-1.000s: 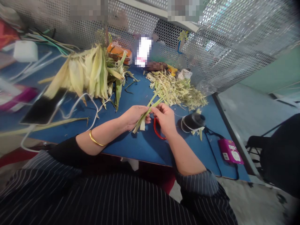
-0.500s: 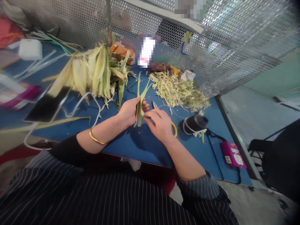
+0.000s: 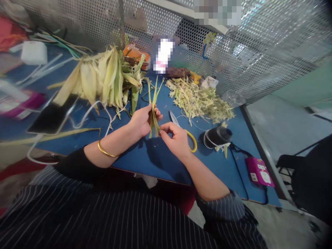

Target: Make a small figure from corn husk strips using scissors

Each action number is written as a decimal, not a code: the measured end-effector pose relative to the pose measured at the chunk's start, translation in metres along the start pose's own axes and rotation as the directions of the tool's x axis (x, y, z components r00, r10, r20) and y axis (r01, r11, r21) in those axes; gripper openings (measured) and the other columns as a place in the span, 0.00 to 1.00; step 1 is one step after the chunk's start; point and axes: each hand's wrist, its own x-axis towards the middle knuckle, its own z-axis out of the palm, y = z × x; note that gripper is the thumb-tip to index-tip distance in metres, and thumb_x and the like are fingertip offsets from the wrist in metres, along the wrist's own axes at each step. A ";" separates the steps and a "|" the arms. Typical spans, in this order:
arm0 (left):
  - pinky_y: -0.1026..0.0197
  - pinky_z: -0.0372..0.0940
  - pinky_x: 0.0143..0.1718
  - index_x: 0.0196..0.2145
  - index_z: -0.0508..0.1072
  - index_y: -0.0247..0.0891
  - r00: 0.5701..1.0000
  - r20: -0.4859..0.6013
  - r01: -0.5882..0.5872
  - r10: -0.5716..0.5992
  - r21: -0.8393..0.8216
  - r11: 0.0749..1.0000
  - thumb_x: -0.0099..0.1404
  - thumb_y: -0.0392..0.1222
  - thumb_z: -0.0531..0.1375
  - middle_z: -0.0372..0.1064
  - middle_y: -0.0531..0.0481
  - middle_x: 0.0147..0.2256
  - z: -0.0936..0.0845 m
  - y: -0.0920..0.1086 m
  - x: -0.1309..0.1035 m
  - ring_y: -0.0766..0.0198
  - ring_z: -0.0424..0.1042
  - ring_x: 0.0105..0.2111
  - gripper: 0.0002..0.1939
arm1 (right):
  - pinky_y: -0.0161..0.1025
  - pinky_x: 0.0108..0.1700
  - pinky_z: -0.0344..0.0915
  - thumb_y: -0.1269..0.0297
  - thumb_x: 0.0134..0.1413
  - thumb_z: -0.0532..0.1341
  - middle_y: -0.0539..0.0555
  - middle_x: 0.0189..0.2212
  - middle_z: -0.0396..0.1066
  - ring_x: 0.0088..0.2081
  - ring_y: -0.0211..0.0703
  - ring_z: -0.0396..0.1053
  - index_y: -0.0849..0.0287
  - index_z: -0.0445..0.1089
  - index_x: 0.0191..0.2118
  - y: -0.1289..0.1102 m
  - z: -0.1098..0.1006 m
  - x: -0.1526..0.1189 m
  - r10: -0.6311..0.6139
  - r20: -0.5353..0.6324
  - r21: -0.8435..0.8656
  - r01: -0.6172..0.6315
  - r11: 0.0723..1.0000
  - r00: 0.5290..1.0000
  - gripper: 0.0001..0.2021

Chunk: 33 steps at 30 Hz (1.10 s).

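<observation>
Upright over the blue table (image 3: 166, 162), a small bunch of corn husk strips (image 3: 154, 119) is pinched in my left hand (image 3: 141, 121), its thin tips fanning out above the thumb. My right hand (image 3: 176, 138) has thumb and fingertips closed on the lower right edge of the same strips. Scissors with yellow handles (image 3: 192, 141) lie just beyond my right hand, which partly covers them. A thin thread (image 3: 183, 116) runs near their blades. To the right, a black spool of thread (image 3: 216, 137) rests on its side.
Behind my left hand lies a heap of corn husks (image 3: 103, 77); shredded husk pieces (image 3: 194, 98) pile up at the back right. A phone (image 3: 52, 116) with a white cable sits at left. A purple power strip (image 3: 259, 171) is near the right edge. Perforated metal mesh (image 3: 145, 20) walls the back.
The husk strips have shifted slightly left and their tips have spread. My right hand has drawn down a little, showing more of the scissors. The camera view has moved slightly.
</observation>
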 end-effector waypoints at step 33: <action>0.72 0.45 0.13 0.23 0.61 0.35 0.962 0.267 -0.188 0.046 0.537 0.822 0.66 0.39 0.52 0.57 0.56 0.19 -0.001 -0.025 -0.015 0.77 0.52 0.13 0.14 | 0.35 0.31 0.66 0.54 0.48 0.63 0.48 0.26 0.68 0.26 0.34 0.67 0.58 0.69 0.32 0.016 -0.016 0.017 0.316 -0.220 0.460 -0.187 0.868 0.923 0.12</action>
